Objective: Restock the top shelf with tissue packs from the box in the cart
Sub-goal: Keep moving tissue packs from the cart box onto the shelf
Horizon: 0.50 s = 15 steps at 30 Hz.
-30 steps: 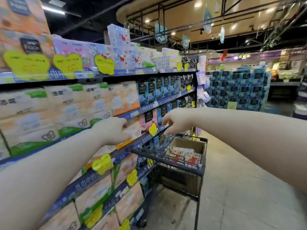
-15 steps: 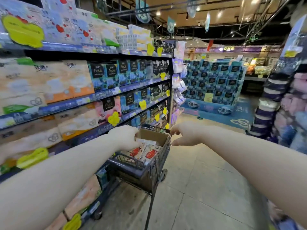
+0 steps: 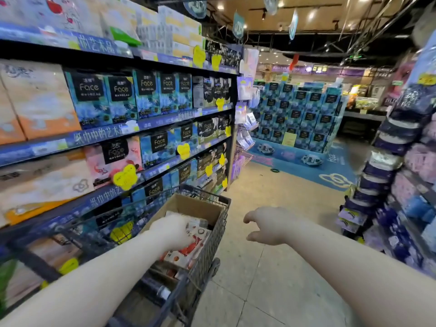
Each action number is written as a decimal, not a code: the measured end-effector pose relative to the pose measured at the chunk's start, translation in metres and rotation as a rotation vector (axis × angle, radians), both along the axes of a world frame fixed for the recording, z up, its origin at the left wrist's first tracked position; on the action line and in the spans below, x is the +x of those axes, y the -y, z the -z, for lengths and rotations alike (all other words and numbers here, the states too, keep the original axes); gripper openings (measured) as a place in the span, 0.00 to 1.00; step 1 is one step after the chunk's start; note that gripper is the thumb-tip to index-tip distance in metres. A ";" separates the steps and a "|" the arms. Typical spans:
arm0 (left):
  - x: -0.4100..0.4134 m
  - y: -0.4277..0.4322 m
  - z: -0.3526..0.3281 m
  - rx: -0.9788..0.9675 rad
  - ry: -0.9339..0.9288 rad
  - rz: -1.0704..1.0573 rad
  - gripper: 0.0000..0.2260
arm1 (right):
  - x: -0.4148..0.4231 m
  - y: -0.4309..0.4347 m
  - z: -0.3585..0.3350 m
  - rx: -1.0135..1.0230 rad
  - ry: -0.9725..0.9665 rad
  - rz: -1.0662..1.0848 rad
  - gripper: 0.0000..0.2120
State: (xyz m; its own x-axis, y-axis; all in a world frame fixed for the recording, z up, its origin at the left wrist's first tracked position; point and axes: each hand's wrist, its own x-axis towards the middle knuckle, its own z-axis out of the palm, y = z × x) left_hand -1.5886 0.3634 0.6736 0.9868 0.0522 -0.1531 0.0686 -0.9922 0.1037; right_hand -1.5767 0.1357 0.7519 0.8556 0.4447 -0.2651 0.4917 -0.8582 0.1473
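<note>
Loosely curled fingers (image 3: 250,215) of the right hand (image 3: 269,226) hold nothing; the thumb sits apart from them, and the hand hangs over the tiled floor (image 3: 259,293), just right of the cart (image 3: 213,241). The left hand (image 3: 173,230) reaches down into the cardboard box (image 3: 197,205) that stands in the cart's basket. Its back faces the camera and its fingertips are hidden beneath it, so whether they grip anything cannot be told; the hand lies on the tissue packs (image 3: 191,252), white with red print, that fill the near part of the box. Both forearms stretch forward from the bottom of the view.

The cart stands close beside the shelving on the left. The top shelf (image 3: 94,44), edged with a blue strip, runs high across the upper left and carries pale packs (image 3: 70,17) with red hearts. Lower shelves hold blue "Face" packs (image 3: 146,93) and yellow price tags (image 3: 125,177). A tall blue display (image 3: 302,114) stands at the aisle's far end.
</note>
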 end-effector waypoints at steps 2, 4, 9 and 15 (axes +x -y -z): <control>0.034 -0.004 0.013 -0.006 0.006 -0.014 0.18 | 0.035 -0.001 0.009 0.009 -0.006 -0.001 0.24; 0.062 -0.004 0.027 -0.021 0.006 -0.012 0.15 | 0.065 -0.001 0.020 0.022 -0.030 -0.002 0.24; 0.110 0.005 0.063 -0.035 -0.022 -0.053 0.15 | 0.138 0.005 0.053 -0.005 -0.107 -0.023 0.24; 0.147 -0.011 0.101 -0.057 -0.111 -0.265 0.15 | 0.232 -0.008 0.095 -0.024 -0.208 -0.186 0.24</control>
State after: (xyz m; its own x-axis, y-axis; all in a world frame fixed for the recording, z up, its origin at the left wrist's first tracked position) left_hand -1.4417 0.3743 0.5730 0.9169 0.2943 -0.2696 0.3389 -0.9309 0.1362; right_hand -1.3443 0.1441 0.6567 0.6863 0.5802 -0.4386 0.6620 -0.7481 0.0461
